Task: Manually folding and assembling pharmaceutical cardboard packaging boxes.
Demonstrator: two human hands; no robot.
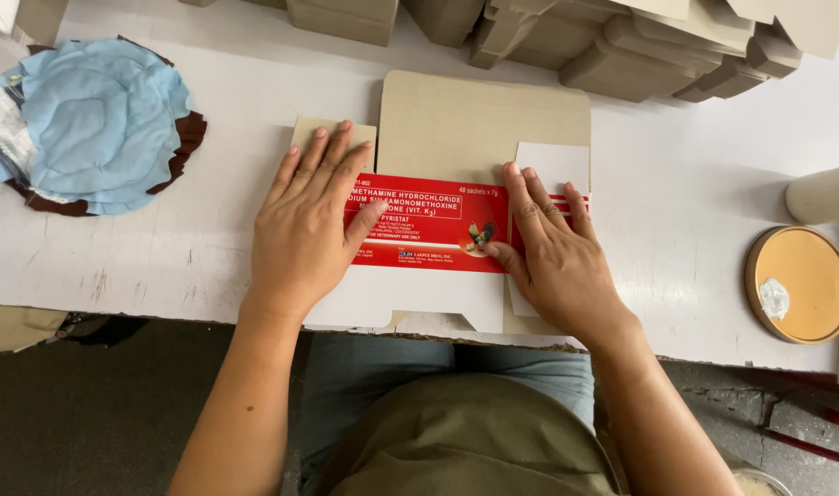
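At the table (677, 276) edge, both hands lie open and flat, gripping nothing: left hand (305, 225) and right hand (553, 253) press the unfolded carton (438, 216) down, keeping its flaps flat.

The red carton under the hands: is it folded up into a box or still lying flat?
Flat. The red carton lies unfolded on the table, flaps spread, with the left hand and right hand pressing on it.

White table (208, 248), holding a flat red box (438, 216), blue cloth (93, 124), round orange lid (799, 283), brown folded boxes (622, 46).
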